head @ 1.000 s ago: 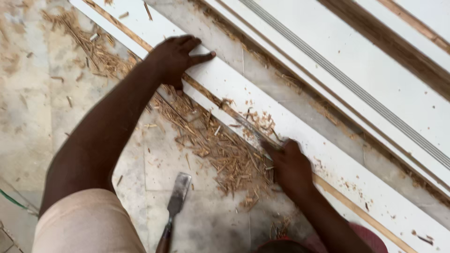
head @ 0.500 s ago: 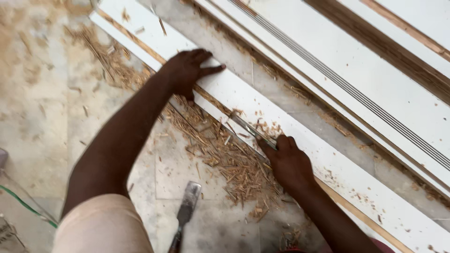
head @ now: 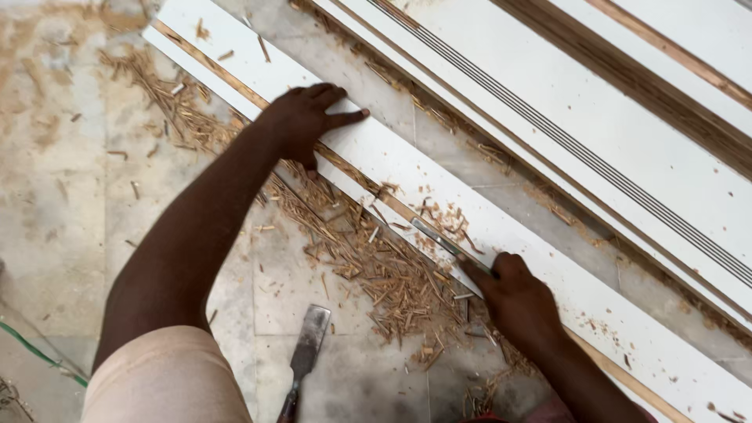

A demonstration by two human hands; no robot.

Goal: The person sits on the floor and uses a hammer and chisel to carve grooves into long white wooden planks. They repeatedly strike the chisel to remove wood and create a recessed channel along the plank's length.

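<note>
Board: long white board (head: 540, 258) lies diagonally on the tiled floor (head: 70, 235).
Left hand (head: 309, 121): fingers spread flat, pressing the board.
Right hand (head: 517, 301): fingers wrapped round a chisel (head: 442, 244), blade at the board's edge.
Floor: wood shavings (head: 376, 274); second chisel (head: 305, 356).

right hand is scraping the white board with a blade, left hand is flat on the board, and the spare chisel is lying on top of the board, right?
Not quite: the spare chisel lies on the floor beside the shavings, not on the white board, as the head view shows. The rest is right.

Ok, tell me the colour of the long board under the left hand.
White board, bare brown wood along its edge; head view.
</note>
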